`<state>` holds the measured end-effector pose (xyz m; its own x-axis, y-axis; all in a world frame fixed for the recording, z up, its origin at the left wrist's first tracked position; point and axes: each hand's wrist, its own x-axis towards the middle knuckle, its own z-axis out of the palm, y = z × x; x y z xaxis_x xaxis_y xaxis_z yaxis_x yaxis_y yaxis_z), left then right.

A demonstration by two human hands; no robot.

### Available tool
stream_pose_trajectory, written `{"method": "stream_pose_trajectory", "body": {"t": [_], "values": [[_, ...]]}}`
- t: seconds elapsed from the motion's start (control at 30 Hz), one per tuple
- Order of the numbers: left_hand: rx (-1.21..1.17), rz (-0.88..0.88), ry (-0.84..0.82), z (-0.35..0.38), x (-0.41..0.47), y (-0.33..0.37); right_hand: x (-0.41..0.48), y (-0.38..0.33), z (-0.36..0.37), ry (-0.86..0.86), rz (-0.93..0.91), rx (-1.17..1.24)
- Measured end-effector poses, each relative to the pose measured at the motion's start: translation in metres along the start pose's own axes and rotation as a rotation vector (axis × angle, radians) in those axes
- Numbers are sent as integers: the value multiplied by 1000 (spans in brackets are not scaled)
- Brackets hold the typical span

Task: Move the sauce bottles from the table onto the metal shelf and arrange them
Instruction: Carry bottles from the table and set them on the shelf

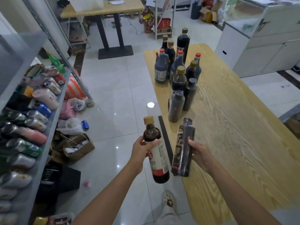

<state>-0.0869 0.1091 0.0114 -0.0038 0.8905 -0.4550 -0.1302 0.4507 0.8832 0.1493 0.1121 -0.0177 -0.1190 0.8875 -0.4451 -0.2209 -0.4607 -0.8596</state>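
My left hand [142, 148] grips a dark sauce bottle with a gold cap and a white and red label [156, 151], held over the floor beside the table's near left edge. My right hand [200, 154] holds a black wrapped bottle [183, 148] over the wooden table [235, 127]. Several more sauce bottles [178, 73] stand grouped on the far left part of the table, some with gold caps, some with red caps, two grey ones nearest. The metal shelf [48, 127] runs along the left, its visible level packed with cans.
Cardboard boxes [76, 146], plastic bags and a blue can [84, 125] litter the tiled floor by the shelf. A second wooden table [103, 8] stands at the back. White cabinets [267, 51] sit at the right. My foot [168, 202] is on the floor below.
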Motion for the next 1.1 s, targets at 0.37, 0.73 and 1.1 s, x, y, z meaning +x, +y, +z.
{"method": "stream_pose_trajectory", "body": {"t": [0.37, 0.73, 1.1], "values": [[-234, 229, 156, -141, -102, 61, -34, -46, 219, -477, -50, 27], [-228, 732, 781, -302, -271, 164, -101, -85, 480, -905, -204, 20], [61, 1121, 1360, -367, -357, 272, -150, -154, 671, -1342, -426, 99]]}}
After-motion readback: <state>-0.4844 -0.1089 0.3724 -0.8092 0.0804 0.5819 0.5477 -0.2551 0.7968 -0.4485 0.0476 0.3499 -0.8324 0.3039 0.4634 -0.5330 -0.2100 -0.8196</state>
